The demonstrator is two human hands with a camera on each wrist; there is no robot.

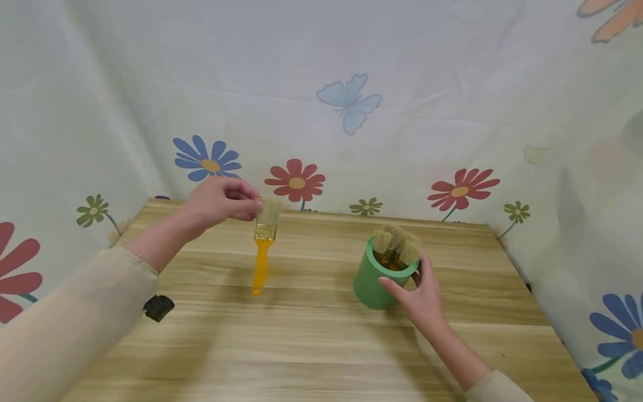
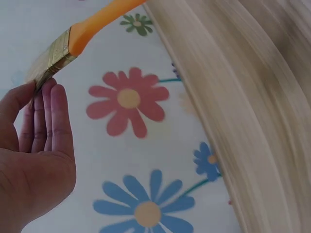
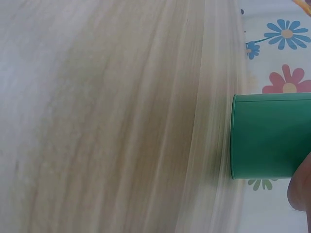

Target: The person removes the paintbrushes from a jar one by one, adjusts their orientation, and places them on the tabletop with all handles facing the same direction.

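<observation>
My left hand point(image 1: 219, 202) pinches a paintbrush point(image 1: 260, 262) by its pale bristles, between thumb and fingertips. The brush hangs handle down over the table, its yellow-orange handle below a brassy metal band. In the left wrist view the same paintbrush point(image 2: 82, 36) slants up from the left hand point(image 2: 41, 141). Farther right, my right hand point(image 1: 422, 293) grips a green round cup point(image 1: 380, 282) near its rim, thumb on the near side. Several brushes point(image 1: 397, 244) stand in it, bristles up. The right wrist view shows the cup's green side point(image 3: 269, 138) with a fingertip against it.
A wood-grain table point(image 1: 301, 346) lies under both hands. A pale cloth point(image 1: 251, 72) printed with flowers and butterflies hangs behind and at the sides. A small black object point(image 1: 158, 307) shows beside the left sleeve.
</observation>
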